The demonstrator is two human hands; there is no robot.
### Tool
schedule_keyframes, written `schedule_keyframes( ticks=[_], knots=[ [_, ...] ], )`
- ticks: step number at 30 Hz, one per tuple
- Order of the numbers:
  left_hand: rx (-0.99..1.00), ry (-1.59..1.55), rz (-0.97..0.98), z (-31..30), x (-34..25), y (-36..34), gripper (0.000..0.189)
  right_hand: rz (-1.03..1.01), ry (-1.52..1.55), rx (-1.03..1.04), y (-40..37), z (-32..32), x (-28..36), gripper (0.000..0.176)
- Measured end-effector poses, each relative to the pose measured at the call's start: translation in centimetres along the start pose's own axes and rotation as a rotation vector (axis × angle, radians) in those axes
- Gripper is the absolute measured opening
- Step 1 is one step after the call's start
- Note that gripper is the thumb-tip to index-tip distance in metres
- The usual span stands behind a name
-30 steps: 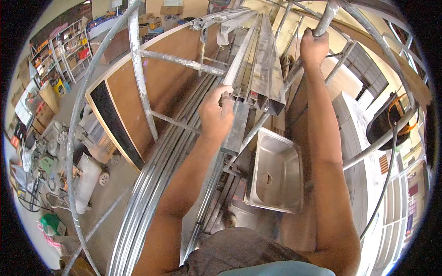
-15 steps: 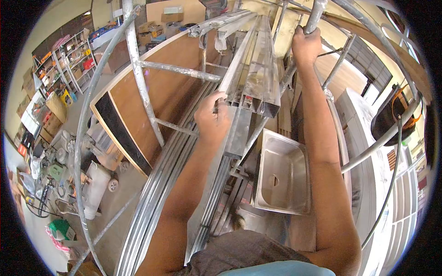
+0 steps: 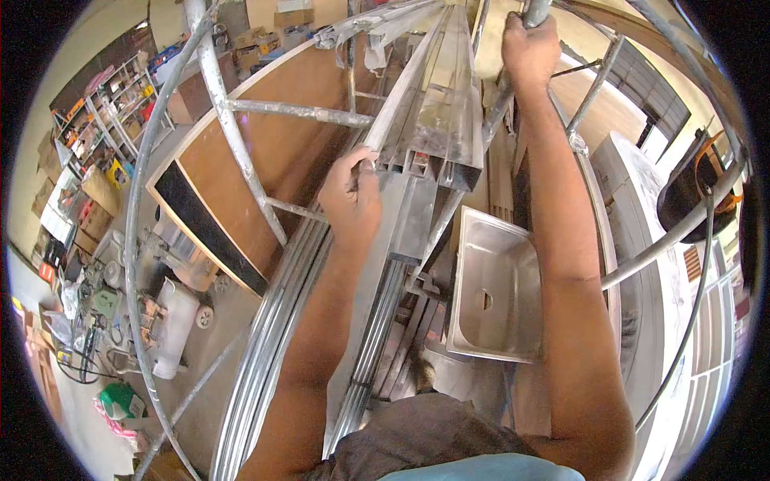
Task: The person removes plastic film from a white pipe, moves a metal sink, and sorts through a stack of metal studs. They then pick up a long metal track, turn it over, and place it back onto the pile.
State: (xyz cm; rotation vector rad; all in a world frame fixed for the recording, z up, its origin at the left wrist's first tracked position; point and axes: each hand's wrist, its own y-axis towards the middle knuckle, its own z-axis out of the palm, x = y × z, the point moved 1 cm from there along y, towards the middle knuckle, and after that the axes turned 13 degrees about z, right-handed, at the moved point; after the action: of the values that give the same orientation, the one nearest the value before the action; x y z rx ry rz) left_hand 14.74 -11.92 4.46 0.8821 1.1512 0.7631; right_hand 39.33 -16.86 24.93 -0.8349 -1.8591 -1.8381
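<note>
1. Left hand [image 3: 350, 200] is closed on the end of a long silver rectangular metal tube [image 3: 415, 218], under the stacked silver sections [image 3: 441, 112].
2. Right hand [image 3: 529, 50] is wrapped round a grey scaffold pipe [image 3: 535, 11] overhead.
3. Looks like extraction; next needs a straight pull.

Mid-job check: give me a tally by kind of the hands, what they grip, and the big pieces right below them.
Hands: 2, the left hand and the right hand
Gripped by the left, bundle of metal profiles: 1
Gripped by the right, scaffold pipe: 1
Below, steel sink: 1
Below, brown board: 1
Total: 6
</note>
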Motion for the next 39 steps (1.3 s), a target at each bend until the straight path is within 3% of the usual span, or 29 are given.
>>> schedule_keyframes(
  ticks=[9,14,29,39],
  knots=[
    [0.024,0.042,-0.071,-1.1,-0.8,-0.1,0.019,-0.088,-0.043,-0.048,0.2,0.2,0.3,0.037],
    [0.014,0.007,0.028,-1.2,-1.1,0.2,0.019,-0.107,-0.090,-0.073,0.3,0.3,0.4,0.038],
    [0.129,0.041,0.023,-1.5,-0.8,0.3,0.023,0.004,-0.019,-0.004,-0.2,0.0,0.6,0.039],
    [0.215,0.253,0.198,-5.9,2.0,3.4,0.020,-0.025,0.008,-0.051,-0.2,0.3,0.4,0.036]
  ],
)
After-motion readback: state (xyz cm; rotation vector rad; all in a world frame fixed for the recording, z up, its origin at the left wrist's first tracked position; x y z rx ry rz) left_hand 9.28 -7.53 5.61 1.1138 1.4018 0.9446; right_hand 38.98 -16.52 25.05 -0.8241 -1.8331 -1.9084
